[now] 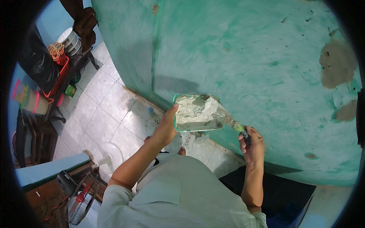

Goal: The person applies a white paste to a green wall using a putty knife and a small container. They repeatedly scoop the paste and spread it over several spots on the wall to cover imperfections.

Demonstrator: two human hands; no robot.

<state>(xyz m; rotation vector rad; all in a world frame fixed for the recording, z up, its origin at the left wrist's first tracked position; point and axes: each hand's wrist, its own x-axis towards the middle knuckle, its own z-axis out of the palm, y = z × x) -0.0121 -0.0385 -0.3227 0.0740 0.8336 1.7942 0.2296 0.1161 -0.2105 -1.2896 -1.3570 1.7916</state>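
Note:
My left hand [166, 126] grips the left side of a small rectangular tub [199, 130] with a green edge, its thumb over the rim. Thick off-white putty [187, 108] lies inside, heaped and smeared up the walls. In my right hand [254, 147] is a putty knife [238, 127] with a stained, yellow-green and dark handle. Its blade rests at the tub's right end, in or against the putty, and the putty partly hides it. Just beyond the tub stands a green, patchily coated wall [243, 68].
Bare grey patches [337, 62] mark the wall at right. White floor tiles [110, 116] run to the left, by a dark bench [76, 62] with tubs and a red basket. A fan [81, 199] is at lower left. Something black [266, 193] is at lower right.

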